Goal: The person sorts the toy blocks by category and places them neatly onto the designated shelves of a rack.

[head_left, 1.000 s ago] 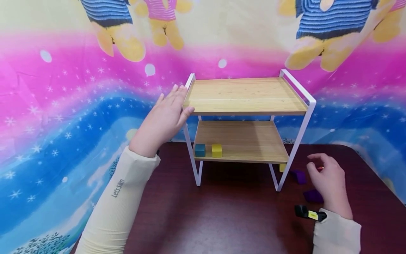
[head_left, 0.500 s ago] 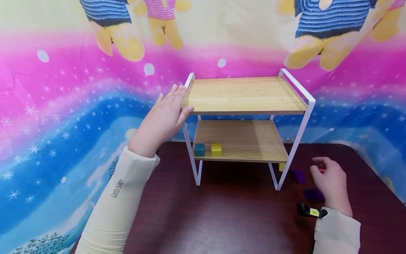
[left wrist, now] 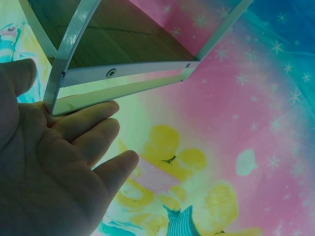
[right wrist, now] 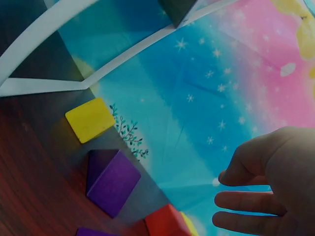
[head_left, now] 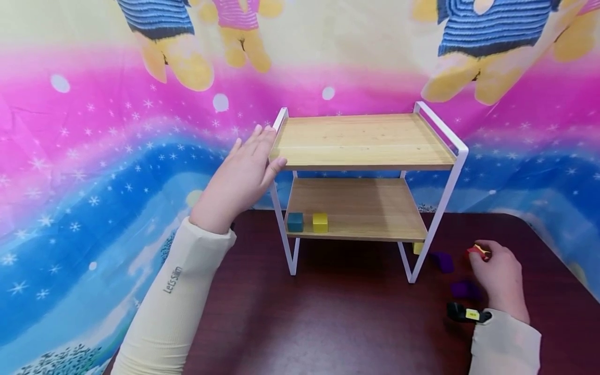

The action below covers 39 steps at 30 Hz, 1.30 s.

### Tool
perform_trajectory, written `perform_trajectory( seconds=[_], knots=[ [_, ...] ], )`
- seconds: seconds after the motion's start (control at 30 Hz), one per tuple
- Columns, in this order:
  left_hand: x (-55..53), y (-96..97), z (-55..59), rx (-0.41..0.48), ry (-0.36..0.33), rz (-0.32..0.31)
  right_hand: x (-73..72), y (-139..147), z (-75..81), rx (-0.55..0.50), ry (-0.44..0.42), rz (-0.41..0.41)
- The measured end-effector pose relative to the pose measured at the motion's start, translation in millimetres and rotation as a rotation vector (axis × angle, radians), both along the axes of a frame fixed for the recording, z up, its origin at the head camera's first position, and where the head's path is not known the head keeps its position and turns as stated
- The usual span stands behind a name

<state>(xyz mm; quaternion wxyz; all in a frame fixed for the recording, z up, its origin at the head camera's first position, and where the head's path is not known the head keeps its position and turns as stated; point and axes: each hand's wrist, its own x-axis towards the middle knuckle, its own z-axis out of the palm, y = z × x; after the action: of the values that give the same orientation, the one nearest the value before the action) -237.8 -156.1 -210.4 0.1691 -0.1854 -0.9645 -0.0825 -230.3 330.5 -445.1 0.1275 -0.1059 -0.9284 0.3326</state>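
My left hand lies with straight fingers against the upper left side of a two-tier shelf with wooden boards and a white metal frame. In the left wrist view its fingers rest along the white side rail. On the right, my right hand hovers over the table by a red block. The right wrist view has its fingers loosely bent, with nothing between them. That red block sits apart from them, a yellow piece just behind it.
A teal cube and a yellow cube stand on the lower board's left part. Beside the right shelf leg are a yellow block and a purple triangular block; another purple block lies nearer. A patterned cloth hangs behind.
My right hand has shifted to the right and slightly toward me, uncovering more of the red block. The left hand and the shelf stay where they were.
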Motion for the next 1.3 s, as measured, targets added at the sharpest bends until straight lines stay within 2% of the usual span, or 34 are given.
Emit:
perform_trajectory(
  seconds=[0.3, 0.77, 1.3],
  knots=[
    [-1.4, -1.4, -1.5, 0.005, 0.006, 0.002, -6.3, 9, -9.3, -0.002, -0.097, 0.035],
    [-2.5, -1.7, -1.9, 0.015, 0.003, -0.004, -11.3, 20, -19.3, -0.022, -0.173, 0.053],
    [-2.3, -0.5, -1.6, 0.011, 0.004, -0.005, -17.5, 18, -24.1, 0.016, -0.140, 0.077]
  ],
)
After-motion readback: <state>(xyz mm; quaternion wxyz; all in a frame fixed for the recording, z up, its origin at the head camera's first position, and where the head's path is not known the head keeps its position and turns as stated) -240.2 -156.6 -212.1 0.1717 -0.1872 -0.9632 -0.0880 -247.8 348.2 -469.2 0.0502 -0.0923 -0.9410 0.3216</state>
